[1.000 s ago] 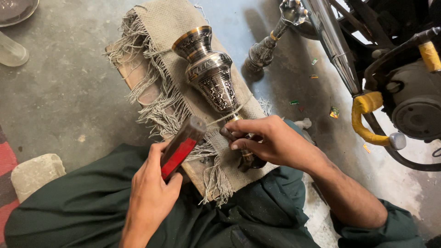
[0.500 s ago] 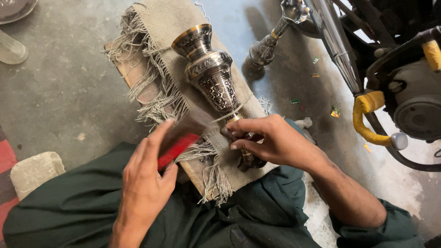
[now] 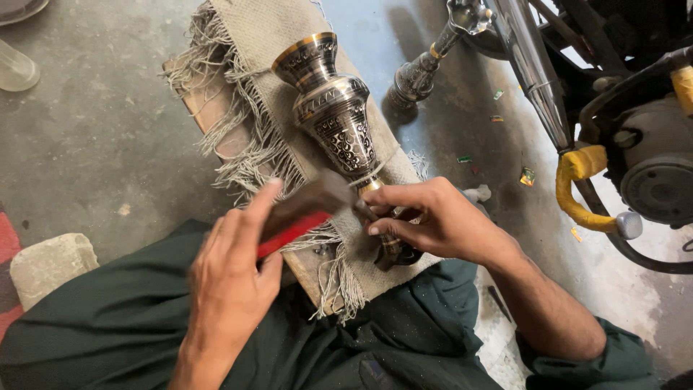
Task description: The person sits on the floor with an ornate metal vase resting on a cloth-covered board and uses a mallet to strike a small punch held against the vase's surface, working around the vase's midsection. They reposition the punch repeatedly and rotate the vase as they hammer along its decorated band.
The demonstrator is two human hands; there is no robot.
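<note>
Left hand point(image 3: 231, 282) grips a red-handled tool point(image 3: 299, 217), blurred; right hand point(image 3: 433, 220) pinches the engraved vase point(image 3: 332, 108) at its neck.

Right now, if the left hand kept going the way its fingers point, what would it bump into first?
The left hand points up and right, holding a blurred red-handled tool. Straight on, it would probably meet the engraved metal vase near the right hand; depth is hard to judge.

Grey stone block point(image 3: 52, 264), yellow-wrapped motorcycle pipe point(image 3: 582, 189)
</note>
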